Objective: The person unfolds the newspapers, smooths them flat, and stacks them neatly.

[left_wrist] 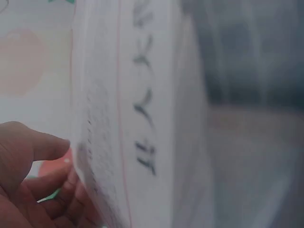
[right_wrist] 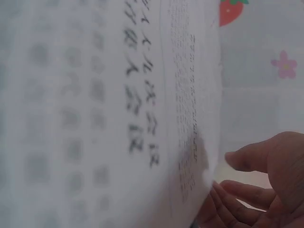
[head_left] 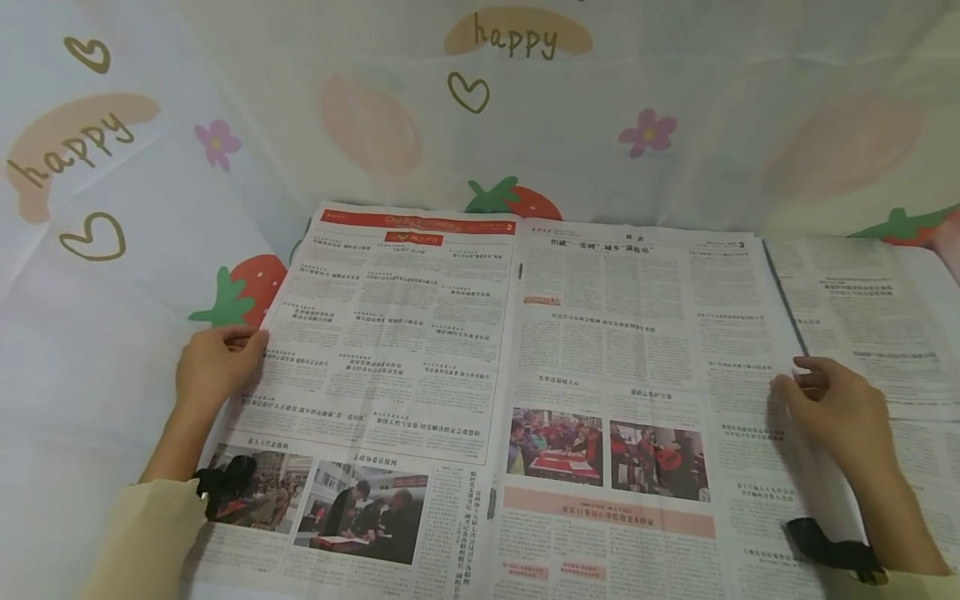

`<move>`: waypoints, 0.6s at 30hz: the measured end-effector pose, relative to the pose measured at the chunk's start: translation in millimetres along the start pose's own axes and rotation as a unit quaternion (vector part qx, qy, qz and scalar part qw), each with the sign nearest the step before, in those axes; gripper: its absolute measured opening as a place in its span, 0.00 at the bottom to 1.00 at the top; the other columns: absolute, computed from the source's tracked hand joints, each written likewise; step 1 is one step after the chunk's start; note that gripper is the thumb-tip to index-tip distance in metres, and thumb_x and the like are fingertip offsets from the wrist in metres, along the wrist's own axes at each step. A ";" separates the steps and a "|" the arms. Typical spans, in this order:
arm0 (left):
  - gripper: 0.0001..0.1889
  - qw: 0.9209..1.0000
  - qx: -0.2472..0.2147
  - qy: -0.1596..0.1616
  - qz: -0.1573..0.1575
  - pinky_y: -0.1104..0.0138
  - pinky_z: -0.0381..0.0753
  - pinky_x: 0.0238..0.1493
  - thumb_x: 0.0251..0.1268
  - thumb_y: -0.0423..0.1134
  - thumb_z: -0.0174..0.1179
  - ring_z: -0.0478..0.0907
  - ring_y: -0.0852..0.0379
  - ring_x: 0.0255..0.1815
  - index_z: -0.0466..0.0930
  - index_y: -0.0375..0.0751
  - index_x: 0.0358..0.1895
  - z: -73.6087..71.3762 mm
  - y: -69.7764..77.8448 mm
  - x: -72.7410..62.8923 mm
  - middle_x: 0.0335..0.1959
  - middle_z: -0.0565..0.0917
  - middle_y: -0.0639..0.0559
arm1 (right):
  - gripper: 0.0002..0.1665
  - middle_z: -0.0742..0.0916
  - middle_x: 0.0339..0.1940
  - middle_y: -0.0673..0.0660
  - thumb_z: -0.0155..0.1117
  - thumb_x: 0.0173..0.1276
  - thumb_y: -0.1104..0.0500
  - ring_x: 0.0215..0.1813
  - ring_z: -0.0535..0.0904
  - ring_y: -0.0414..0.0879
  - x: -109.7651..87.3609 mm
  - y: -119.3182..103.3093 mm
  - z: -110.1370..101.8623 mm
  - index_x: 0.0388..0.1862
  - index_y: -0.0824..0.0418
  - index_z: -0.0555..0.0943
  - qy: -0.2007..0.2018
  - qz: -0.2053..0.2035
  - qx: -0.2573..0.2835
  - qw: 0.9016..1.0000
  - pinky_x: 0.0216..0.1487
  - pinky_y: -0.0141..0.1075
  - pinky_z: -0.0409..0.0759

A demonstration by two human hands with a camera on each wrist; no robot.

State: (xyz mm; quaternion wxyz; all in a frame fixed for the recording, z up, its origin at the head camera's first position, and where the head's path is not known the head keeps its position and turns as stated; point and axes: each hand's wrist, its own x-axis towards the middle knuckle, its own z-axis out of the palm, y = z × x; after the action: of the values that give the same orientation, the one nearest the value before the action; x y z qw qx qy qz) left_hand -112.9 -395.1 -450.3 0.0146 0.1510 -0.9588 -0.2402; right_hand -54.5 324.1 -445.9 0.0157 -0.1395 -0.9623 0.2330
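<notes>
A spread newspaper (head_left: 517, 350) lies with pages 2 and 3 showing, dense columns of print and several colour photos on them. At its left edge, my left hand (head_left: 221, 367) holds the margin. In the left wrist view the thumb (left_wrist: 50, 146) comes right to the page edge, and the other fingers pass partly behind the sheet. Along the right edge is my right hand (head_left: 832, 412), its fingers loosely bent. In the right wrist view its thumb (right_wrist: 247, 159) stands apart from the paper, while some fingertips are hidden behind the page edge.
More newspaper sheets (head_left: 870, 333) lie at the right. A pale cloth (head_left: 247, 75) with strawberries, flowers and "happy" lettering covers the back and left side. Dark straps (head_left: 225, 487) circle both wrists below cream sleeves (head_left: 146, 537).
</notes>
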 end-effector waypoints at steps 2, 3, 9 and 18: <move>0.31 1.000 -0.003 -0.009 0.005 0.49 0.81 0.45 0.80 0.52 0.54 0.83 0.32 0.54 0.77 0.25 0.68 0.4 4.0 -4.0 0.55 0.85 0.26 | 0.32 0.85 0.56 0.82 0.62 0.77 0.54 0.54 0.84 0.78 -2.9 3.0 -1.6 0.69 0.78 0.74 0.017 -0.007 0.003 1.000 0.35 0.45 0.81; 0.32 1.000 -0.004 -0.011 0.013 0.44 0.80 0.49 0.81 0.51 0.54 0.82 0.30 0.57 0.74 0.24 0.70 0.7 6.5 -6.3 0.58 0.83 0.25 | 0.32 0.85 0.57 0.81 0.61 0.78 0.54 0.55 0.84 0.78 -4.4 5.0 -2.9 0.69 0.78 0.74 0.026 -0.010 0.006 1.000 0.36 0.40 0.80; 0.32 0.996 -0.032 -0.012 0.078 0.29 0.69 0.67 0.80 0.46 0.57 0.70 0.22 0.71 0.67 0.25 0.75 5.2 23.3 -20.8 0.70 0.73 0.21 | 0.31 0.83 0.61 0.82 0.59 0.79 0.55 0.57 0.82 0.77 -11.3 17.9 -16.0 0.71 0.76 0.74 0.049 0.001 0.014 0.999 0.33 0.20 0.69; 0.29 0.985 -0.089 -0.026 0.148 0.31 0.70 0.66 0.79 0.42 0.61 0.71 0.28 0.72 0.71 0.31 0.75 14.5 54.6 -45.1 0.72 0.74 0.26 | 0.27 0.86 0.63 0.70 0.55 0.82 0.60 0.48 0.71 0.19 -21.3 55.9 -21.5 0.75 0.69 0.74 0.144 0.061 0.059 0.986 0.56 0.15 0.64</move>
State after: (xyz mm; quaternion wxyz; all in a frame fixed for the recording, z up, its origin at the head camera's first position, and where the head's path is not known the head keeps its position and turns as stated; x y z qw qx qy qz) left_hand -86.8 -329.3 -435.7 0.0386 -0.0012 -0.9455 -0.3234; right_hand -17.4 375.4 -451.3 0.1485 -0.2288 -0.9242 0.2671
